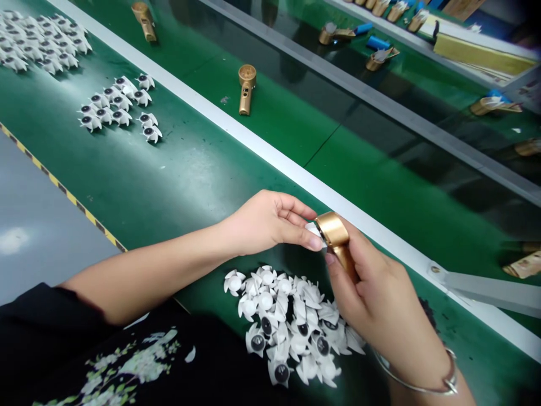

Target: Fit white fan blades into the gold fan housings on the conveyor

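My right hand (372,287) is wrapped round the handle of a gold handheld fan body (333,228), its round head turned toward my left. Between the thumb and fingers of my left hand (274,223) is a white fan blade (313,229), right at the open side of the gold head. Part of the blade is hidden by my thumb and the head, so I cannot tell how far in it sits. Just below both hands lies a loose pile of white fan blades (291,321), some with dark round hubs facing up.
More white fan blades (114,101) stand in groups at the left of the green table (190,169). Beyond a white rail (253,146), gold fan bodies (246,90) lie on the green belt. Gold parts with blue cylinders (378,44) are at the far right.
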The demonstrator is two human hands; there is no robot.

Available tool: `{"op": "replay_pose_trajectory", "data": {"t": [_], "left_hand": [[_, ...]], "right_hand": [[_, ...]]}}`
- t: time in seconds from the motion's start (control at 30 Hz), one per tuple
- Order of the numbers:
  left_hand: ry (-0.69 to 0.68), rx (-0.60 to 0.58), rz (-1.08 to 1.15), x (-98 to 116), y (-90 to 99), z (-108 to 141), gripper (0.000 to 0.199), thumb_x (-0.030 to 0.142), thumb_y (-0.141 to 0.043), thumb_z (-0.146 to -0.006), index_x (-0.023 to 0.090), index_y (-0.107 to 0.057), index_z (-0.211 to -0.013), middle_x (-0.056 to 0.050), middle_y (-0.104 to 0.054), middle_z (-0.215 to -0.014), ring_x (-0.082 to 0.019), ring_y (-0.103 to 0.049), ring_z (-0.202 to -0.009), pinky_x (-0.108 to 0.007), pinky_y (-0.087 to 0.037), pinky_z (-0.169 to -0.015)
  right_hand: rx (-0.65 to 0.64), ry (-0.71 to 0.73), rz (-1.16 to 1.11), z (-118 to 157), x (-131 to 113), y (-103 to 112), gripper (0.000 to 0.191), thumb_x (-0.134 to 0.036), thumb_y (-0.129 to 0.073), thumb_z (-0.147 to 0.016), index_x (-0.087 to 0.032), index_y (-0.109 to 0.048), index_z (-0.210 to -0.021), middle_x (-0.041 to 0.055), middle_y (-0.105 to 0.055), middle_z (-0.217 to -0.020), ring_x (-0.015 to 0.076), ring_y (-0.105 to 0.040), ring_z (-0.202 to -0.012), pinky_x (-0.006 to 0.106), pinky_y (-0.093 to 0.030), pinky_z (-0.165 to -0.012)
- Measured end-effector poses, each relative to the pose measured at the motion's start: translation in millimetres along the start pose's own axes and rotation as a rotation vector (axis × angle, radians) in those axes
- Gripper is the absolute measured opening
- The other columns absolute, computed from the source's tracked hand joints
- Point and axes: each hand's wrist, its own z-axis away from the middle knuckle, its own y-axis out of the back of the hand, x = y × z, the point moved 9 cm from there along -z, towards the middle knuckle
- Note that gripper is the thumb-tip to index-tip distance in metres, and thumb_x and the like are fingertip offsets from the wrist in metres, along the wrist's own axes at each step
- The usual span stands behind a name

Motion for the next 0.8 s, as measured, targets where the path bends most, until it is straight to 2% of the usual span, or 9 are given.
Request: {"op": "replay_pose_trajectory", "data": {"t": [0.13, 0.23, 0.3, 0.37, 0.47, 0.57, 0.67, 0.73, 0.8], "left_hand": [[0.058, -0.030, 0.061, -3.4, -0.3, -3.8, 0.045, 0.015, -0.092, -0.057, 0.012, -0.071, -0.096, -0.001, -0.076, -0.076, -0.011, -0.072, -0.070, -0.025, -0.057, -0.076], [0.017, -0.069, 0.000, 8.2, -1.8, -1.6, 0.057, 0.027, -0.088, -0.067, 0.014, -0.065, -0.118, -0.006, -0.076, -0.086, -0.014, -0.073, -0.077, -0.028, -0.057, -0.078], [-0.079, -0.062, -0.207, 23.6, 0.8, 2.3, 0.068, 0.038, -0.084, -0.072, 0.019, -0.058, -0.132, -0.011, -0.072, -0.112, -0.017, -0.072, -0.085, -0.030, -0.057, -0.077], [-0.181, -0.098, -0.537, 37.1, -2.4, 8.2, 0.067, 0.044, -0.082, -0.072, 0.023, -0.059, -0.132, -0.012, -0.062, -0.132, -0.018, -0.069, -0.090, -0.028, -0.055, -0.073], [-0.192, -0.367, -0.988, 28.7, -23.1, 18.7, 0.055, 0.048, -0.078, -0.074, 0.026, -0.067, -0.123, -0.007, -0.064, -0.122, -0.018, -0.065, -0.093, -0.023, -0.050, -0.065], [-0.093, -0.560, -1.214, 7.3, -31.8, 24.6, 0.047, 0.044, -0.074, -0.079, 0.027, -0.069, -0.121, -0.004, -0.068, -0.107, -0.018, -0.063, -0.089, -0.022, -0.047, -0.064], [-0.018, -0.563, -1.297, -3.3, -26.6, 20.0, 0.039, 0.039, -0.070, -0.082, 0.029, -0.069, -0.120, -0.004, -0.068, -0.104, -0.018, -0.063, -0.087, -0.023, -0.046, -0.066], [0.016, -0.557, -1.317, -7.3, -19.7, 16.1, 0.037, 0.040, -0.068, -0.083, 0.031, -0.069, -0.119, -0.003, -0.068, -0.102, -0.018, -0.063, -0.086, -0.024, -0.047, -0.067], [-0.005, -0.526, -1.344, -5.6, -11.7, 12.2, 0.035, 0.041, -0.063, -0.087, 0.032, -0.069, -0.120, -0.005, -0.068, -0.105, -0.019, -0.064, -0.085, -0.026, -0.047, -0.070]], "right_hand": [[-0.027, -0.028, -0.027, 2.0, -7.5, -4.5, 0.050, -0.020, -0.045, -0.092, -0.015, -0.043, -0.142, 0.0076, -0.068, -0.086, 0.0159, -0.058, -0.056, 0.027, -0.044, -0.046], [-0.032, -0.118, -0.103, 2.1, 5.5, 0.0, 0.046, -0.021, -0.046, -0.093, -0.023, -0.046, -0.139, 0.0025, -0.064, -0.080, 0.0147, -0.055, -0.054, 0.026, -0.042, -0.047], [0.012, -0.219, -0.030, -4.3, 33.3, 11.4, 0.045, -0.023, -0.049, -0.092, -0.026, -0.048, -0.137, 0.0032, -0.065, -0.083, 0.0173, -0.058, -0.058, 0.027, -0.044, -0.051], [0.079, -0.341, 0.163, -17.2, 73.5, 27.3, 0.050, -0.025, -0.051, -0.089, -0.022, -0.048, -0.138, 0.0098, -0.068, -0.092, 0.0249, -0.064, -0.068, 0.034, -0.047, -0.058], [0.115, -0.473, 0.350, -42.2, 133.6, 42.4, 0.057, -0.024, -0.051, -0.086, -0.007, -0.048, -0.140, 0.0227, -0.068, -0.101, 0.0374, -0.065, -0.083, 0.046, -0.049, -0.071], [0.140, -0.484, 0.376, -53.3, 165.2, 50.7, 0.064, -0.031, -0.060, -0.082, -0.002, -0.049, -0.138, 0.0282, -0.063, -0.113, 0.0427, -0.062, -0.101, 0.054, -0.047, -0.085], [0.216, -0.460, 0.391, -25.8, 160.1, 62.6, 0.069, -0.040, -0.059, -0.086, -0.001, -0.045, -0.141, 0.0292, -0.058, -0.123, 0.0419, -0.058, -0.111, 0.056, -0.044, -0.094], [0.251, -0.422, 0.371, 11.4, 141.9, 66.3, 0.056, -0.038, -0.054, -0.090, -0.005, -0.052, -0.135, 0.0230, -0.063, -0.115, 0.0350, -0.062, -0.103, 0.050, -0.048, -0.091], [0.255, -0.377, 0.332, 54.2, 120.4, 63.7, 0.036, -0.035, -0.053, -0.092, -0.013, -0.062, -0.118, 0.0140, -0.067, -0.100, 0.0275, -0.065, -0.090, 0.043, -0.053, -0.084]]}}
